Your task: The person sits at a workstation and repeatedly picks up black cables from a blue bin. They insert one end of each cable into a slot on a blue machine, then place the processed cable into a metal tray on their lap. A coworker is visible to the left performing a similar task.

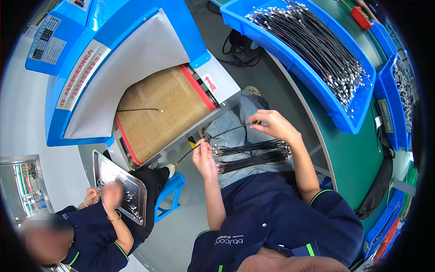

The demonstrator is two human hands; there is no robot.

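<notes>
A thin black cable (232,129) runs between my two hands above my lap. My left hand (205,159) pinches it near the thumb and fingertips, and its free end trails off to the lower left. My right hand (274,126) has its fingers closed on the cable's other end, whose tip is hidden by the fingers. Across my thighs lie two bundles of black cables, an upper one (253,147) and a lower one (254,161), with small metal ends. Both bundles sit just below my hands.
Ahead on the left, a blue machine (102,50) has a mesh conveyor belt (158,122) carrying one cable. A blue bin (242,22) full of cables stands on the green table (312,131) at right. Lower left, a co-worker handles small parts over a metal tray (102,165), near a blue stool (174,190).
</notes>
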